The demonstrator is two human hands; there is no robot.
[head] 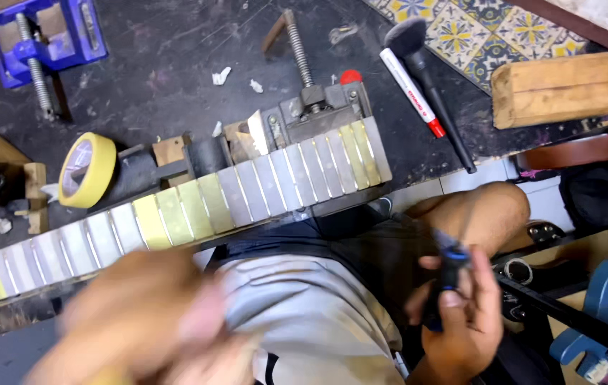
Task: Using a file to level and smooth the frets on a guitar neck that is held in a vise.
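The dark, scuffed work surface (pixel 176 64) fills the upper part of the view, and along its near edge a long guitar neck with masked frets, taped in grey and yellowish strips (pixel 197 203), runs from the left edge toward the middle, its right end clamped in a grey metal vise with a threaded screw (pixel 322 107). The right hand (pixel 461 314), off the surface and above the person's lap, is closed around a small dark tool with a blue collar (pixel 450 274), held upright with thumb and fingers wrapped on the handle. The left hand (pixel 143 324) is a blur low at the near left, just below the neck; whether its grip is open or closed cannot be told. Judging from this, the tool work would go best with the neck left clamped and the free hand steadying the near edge. Further back lie a blue bench vise (pixel 40 36) at the far left corner, a pale wooden block (pixel 557 89) toward the far right, a roll of yellow masking tape (pixel 86 170) beside the neck, a black soft-headed brush (pixel 429 78) and a white marker with a red cap (pixel 412 93) side by side. Patterned blue and yellow tiles (pixel 489 28) show at the far right edge.
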